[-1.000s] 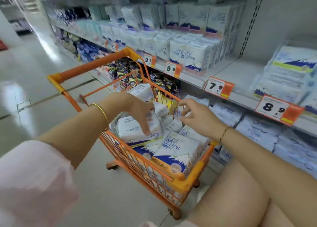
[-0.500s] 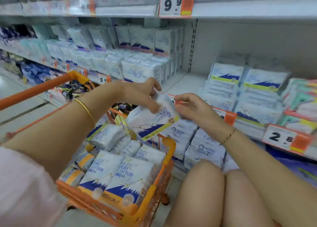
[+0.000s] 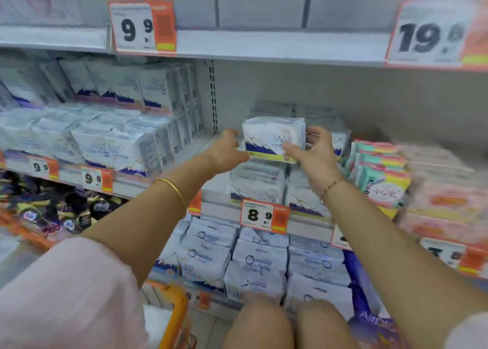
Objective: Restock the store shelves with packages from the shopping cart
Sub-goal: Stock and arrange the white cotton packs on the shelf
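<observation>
On the middle shelf, right of the perforated upright, a white cotton package (image 3: 273,137) with a blue mountain print and a yellow strip along its bottom is held upright between both hands. It rests on top of a stack of like packages (image 3: 257,182), whose front row stands just behind the shelf lip (image 3: 224,210). The left hand (image 3: 227,150) grips its lower left edge, fingers curled in and thumb at the corner. The right hand (image 3: 314,156) holds the right side, fingers wrapped round the upper edge and thumb pressed along the yellow strip. A gold bangle (image 3: 171,193) sits on the left forearm, a thin bracelet (image 3: 330,186) on the right wrist.

Below the stack an orange price tag (image 3: 264,215) reads 8.9. Just beside the stack on the right stand pink and green packs (image 3: 380,179); left of the upright are taller rows of white packs (image 3: 118,142). More pale packages (image 3: 256,269) fill the shelf beneath. At the bottom edge, the orange shopping cart (image 3: 175,311) corner shows beside the person's bare knees (image 3: 258,322), with a pink sleeve (image 3: 66,296) at left.
</observation>
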